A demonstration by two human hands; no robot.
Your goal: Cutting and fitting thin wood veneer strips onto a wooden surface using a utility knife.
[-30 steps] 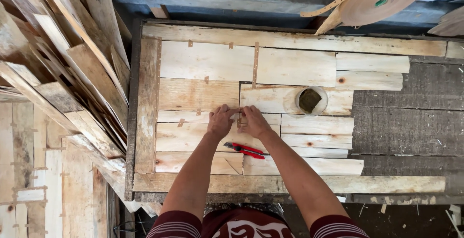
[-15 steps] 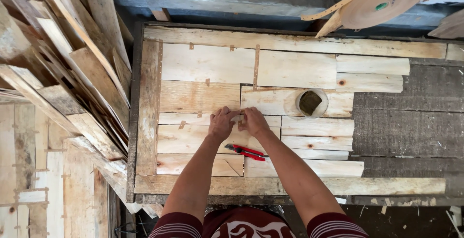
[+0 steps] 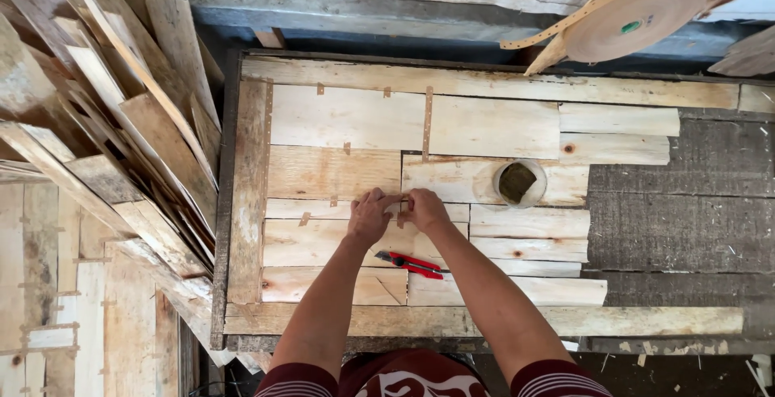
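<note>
Almost nothing has shifted since the earlier frames — both hands remain pressed side by side on the same seam, with at most a slight nudge of the fingers. The left hand (image 3: 369, 215) and right hand (image 3: 425, 209) lie palm-down with fingers curled onto a small strip of brown tape (image 3: 400, 218) that bridges two pale veneer sheets (image 3: 331, 173); neither hand grips anything, they only press flat. The seam sits near the middle of the work table (image 3: 250, 203). A red utility knife (image 3: 408, 263) lies just below the right wrist, at about 6 o'clock from the hands. A round dish with a dark sponge (image 3: 518, 182) stands at about 2 o'clock, and a roll of tape (image 3: 638, 14) hangs farther off, also at 2 o'clock. Stacked veneer offcuts (image 3: 105, 123) lean at 9 o'clock.

To do this well, I judge the sheet edges should butt tight with no gap or overlap — then the tape should be rubbed down firmly from its centre outward, so that it lies without wrinkles.
</note>
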